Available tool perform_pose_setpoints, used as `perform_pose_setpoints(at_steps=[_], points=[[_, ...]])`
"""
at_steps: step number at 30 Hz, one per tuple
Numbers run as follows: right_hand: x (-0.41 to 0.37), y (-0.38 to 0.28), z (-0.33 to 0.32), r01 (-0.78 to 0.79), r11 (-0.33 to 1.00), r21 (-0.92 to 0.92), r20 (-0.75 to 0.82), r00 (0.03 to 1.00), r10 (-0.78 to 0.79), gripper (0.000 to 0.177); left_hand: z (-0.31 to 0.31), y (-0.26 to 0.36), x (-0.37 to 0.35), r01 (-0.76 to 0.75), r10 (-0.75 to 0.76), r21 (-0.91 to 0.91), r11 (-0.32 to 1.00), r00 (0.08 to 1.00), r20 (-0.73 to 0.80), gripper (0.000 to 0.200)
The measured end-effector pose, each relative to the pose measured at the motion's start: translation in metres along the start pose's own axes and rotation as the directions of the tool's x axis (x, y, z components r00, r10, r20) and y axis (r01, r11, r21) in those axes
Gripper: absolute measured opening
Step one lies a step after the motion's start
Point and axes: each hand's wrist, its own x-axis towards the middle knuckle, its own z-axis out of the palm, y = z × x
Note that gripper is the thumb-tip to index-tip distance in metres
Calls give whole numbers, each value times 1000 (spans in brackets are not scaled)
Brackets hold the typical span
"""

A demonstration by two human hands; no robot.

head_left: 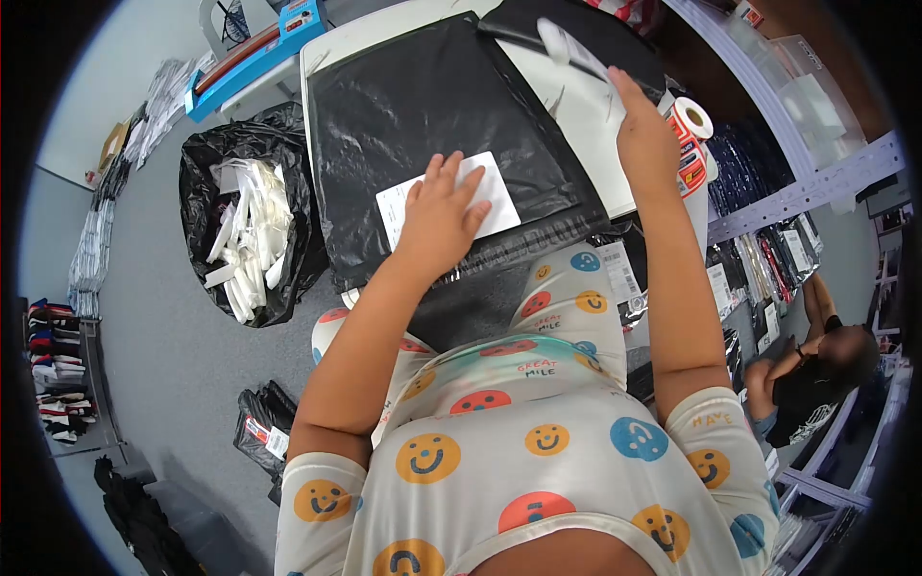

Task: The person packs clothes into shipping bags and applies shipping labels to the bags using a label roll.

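My left hand (438, 216) lies with fingers spread on a white label (500, 200), pressing it against a black plastic mailing bag (403, 91). The bag lies flat on the white table (581, 96) in front of me. Raised over the table's right side, my right hand (642, 134) is closed on one end of a white paper strip (569, 46). The strip's far end is blurred and points up and left. Beside my right wrist stands a roll of red and white stickers (691, 144).
A black bin bag (197, 206) full of white paper strips sits on the floor at left. More black plastic (528, 21) covers the table's far right. Wrapped packages (264, 422) lie on the floor. Another person (812, 370) is at far right, near shelves of packed goods.
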Motion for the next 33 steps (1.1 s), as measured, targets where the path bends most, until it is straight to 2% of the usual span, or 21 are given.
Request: perform_pose_setpoints(at_steps=[1, 2, 4, 5, 8, 10, 11, 12, 13, 14, 16, 17, 20, 23, 26, 27, 30, 31, 33], points=[[-2, 9, 8, -6, 999, -36, 41, 999, 7, 42, 5, 4, -2, 5, -7, 65, 998, 999, 34, 43], [-5, 21, 18, 28, 987, -156, 101, 995, -13, 42, 8, 7, -4, 10, -20, 131, 991, 997, 70, 43], [-16, 40, 42, 116, 920, -375, 230, 973, -29, 41, 9, 8, -6, 18, -29, 145, 989, 997, 77, 44], [-24, 40, 50, 148, 914, -378, 242, 969, -57, 38, 10, 8, -7, 19, -32, 147, 989, 996, 83, 44], [-30, -20, 43, 237, 964, -122, 160, 963, -217, 37, 12, 7, -6, 29, -41, 146, 989, 995, 86, 44], [-39, -63, 50, 352, 903, 245, 287, 863, -415, 37, 16, 6, -3, 24, -34, 127, 992, 997, 74, 44], [-51, -83, 60, 350, 907, 236, 322, 852, -413, 37, 12, 7, -2, 27, -66, 218, 976, 983, 173, 44], [-64, -92, 74, 348, 910, 227, 358, 839, -410, 39, 13, 5, -3, 42, -63, 188, 981, 992, 108, 44], [-72, -89, 92, 220, 930, 295, 415, 847, -333, 42, 17, 1, -6, 59, -66, 155, 986, 997, 40, 45], [-71, -86, 92, 271, 938, 215, 421, 841, -339, 42, 18, -2, -11, 79, -76, 122, 989, 997, -27, 45], [-68, -74, 87, 373, 926, 64, 440, 822, -361, 43, 5, -13, -24, 108, -103, 188, 976, 994, -35, 47], [-66, -69, 81, 369, 929, 21, 481, 811, -333, 44, -3, -20, -33, 120, -115, 222, 968, 993, -38, 48], [-64, -49, 71, 332, 940, -77, 518, 819, -247, 46, -39, -42, -61, 192, -222, 286, 939, 972, 74, 52], [-64, -40, 65, 306, 949, -80, 530, 819, -219, 46, -59, -62, -87, 84, -107, 184, 979, 987, 123, 53], [-60, -30, 42, 321, 924, 209, 599, 704, -380, 47, -87, -70, -101, 8, -1, -25, 1000, 957, 289, 50], [-58, -28, 31, 235, 917, 321, 640, 660, -394, 50, -88, -74, -104, -16, 47, -147, 989, 977, 208, 40], [-57, -24, 14, 212, 917, 339, 704, 590, -396, 53, -92, -70, -107, -32, 39, -42, 999, 983, 179, 30], [-56, -22, 12, 175, 918, 355, 707, 593, -386, 54, -90, -68, -107, -65, 65, -7, 998, 990, 124, 23], [-57, -19, 10, 170, 918, 357, 701, 600, -384, 53, -89, -68, -108, -65, 62, 30, 997, 994, 93, 21]])
